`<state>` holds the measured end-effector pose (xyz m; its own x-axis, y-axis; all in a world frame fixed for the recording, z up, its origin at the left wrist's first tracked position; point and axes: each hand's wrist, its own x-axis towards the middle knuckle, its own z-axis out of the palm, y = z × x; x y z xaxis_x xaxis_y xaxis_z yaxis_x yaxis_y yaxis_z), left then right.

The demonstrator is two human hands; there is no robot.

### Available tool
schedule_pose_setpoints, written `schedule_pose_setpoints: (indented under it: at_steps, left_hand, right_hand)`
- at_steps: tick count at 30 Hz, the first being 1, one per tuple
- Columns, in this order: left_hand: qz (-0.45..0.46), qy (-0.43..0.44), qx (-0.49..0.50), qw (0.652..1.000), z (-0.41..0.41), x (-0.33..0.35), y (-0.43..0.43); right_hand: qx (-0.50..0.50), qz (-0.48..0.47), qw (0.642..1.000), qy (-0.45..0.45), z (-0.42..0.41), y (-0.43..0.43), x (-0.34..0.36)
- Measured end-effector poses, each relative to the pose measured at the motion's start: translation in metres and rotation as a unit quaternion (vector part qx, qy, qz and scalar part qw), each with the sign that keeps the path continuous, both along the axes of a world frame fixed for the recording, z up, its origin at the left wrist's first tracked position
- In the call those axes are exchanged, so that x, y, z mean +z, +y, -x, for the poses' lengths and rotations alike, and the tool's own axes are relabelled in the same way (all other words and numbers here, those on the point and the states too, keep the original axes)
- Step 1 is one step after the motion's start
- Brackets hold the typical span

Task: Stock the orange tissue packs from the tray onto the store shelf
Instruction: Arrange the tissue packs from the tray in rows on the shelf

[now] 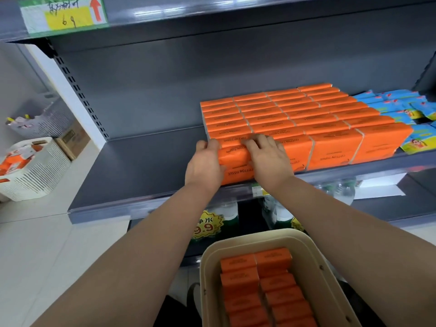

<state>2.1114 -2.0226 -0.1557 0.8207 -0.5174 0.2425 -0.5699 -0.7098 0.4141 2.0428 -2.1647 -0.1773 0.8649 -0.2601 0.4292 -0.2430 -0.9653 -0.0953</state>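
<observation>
dark grey shelf (141, 161), pale floor (47, 244), left hand (204, 162) and right hand (269, 156) gripping orange tissue pack (236, 172)

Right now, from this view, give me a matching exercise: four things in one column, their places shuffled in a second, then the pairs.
Things
1. beige tray
2. white basket
3. blue packs
4. front orange pack

Places
A. on the shelf, right of the orange rows
B. held by left hand and right hand at the shelf front
C. on the floor, far left
D. below the shelf, nearest the camera

Pairs: 1-D, 2-C, 3-A, 4-B
</observation>
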Motion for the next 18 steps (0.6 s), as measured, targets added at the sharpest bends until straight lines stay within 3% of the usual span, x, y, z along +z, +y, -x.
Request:
schedule_pose_setpoints:
  at_steps: [7, 10, 14, 18]
  left_hand:
    - [0.052, -0.067, -0.009, 0.996, 0.026, -0.014, 0.020]
    - [0.040, -0.073, -0.042, 0.996, 0.046, -0.028, 0.028]
    - [0.026, -0.126, -0.014, 0.992, 0.073, -0.051, 0.037]
    - [-0.024, -0.102, -0.027, 0.994, 0.082, -0.060, 0.036]
  right_hand:
    - [0.034, 0.021, 0.998, -0.053, 0.040, -0.006, -0.015]
    - [0.035, 0.015, 0.999, -0.019, 0.069, -0.001, -0.031]
    - [0.037, 0.005, 0.999, 0.035, 0.108, 0.004, -0.064]
    - [0.031, -0.009, 0.997, 0.076, 0.128, 0.004, -0.090]
